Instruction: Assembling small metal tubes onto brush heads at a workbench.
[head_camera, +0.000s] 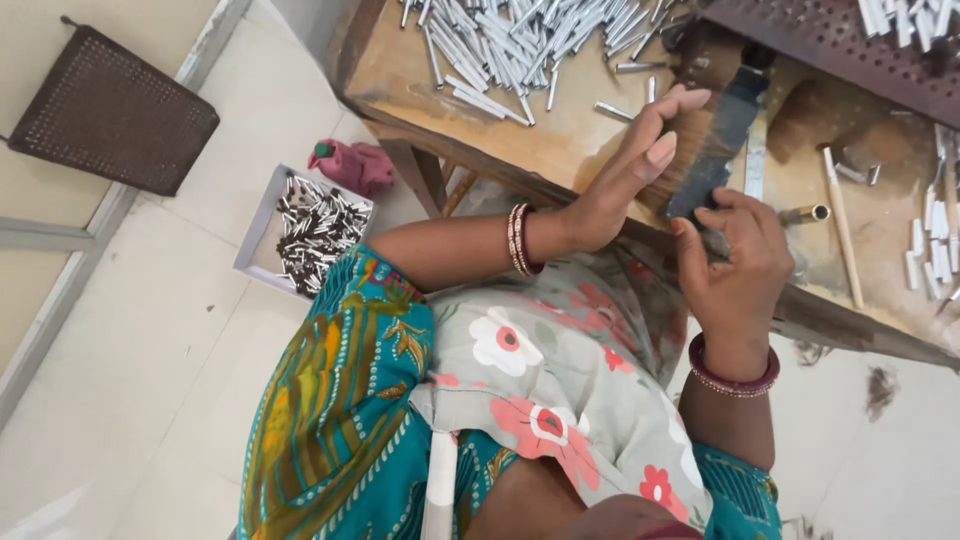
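Note:
My left hand (625, 175) is raised at the near edge of a worn wooden table (420, 90). Its fingers are straight and together, pressed side-on against a brown tuft of bristles (697, 128). My right hand (740, 255) is curled round the lower end of a dark flat blade (728, 118) that lies slanted beside the tuft. A short brass tube (808, 213) and a thin wooden stick (843, 230) lie on the table just right of my right hand.
A heap of silver metal tubes (520, 40) covers the far table top. A brown perforated rack (830, 40) sits at the top right, with more pale tubes (935, 250) below it. On the floor are a white tray of tubes (315, 230), a pink cloth (355, 165) and a brown perforated panel (110, 110).

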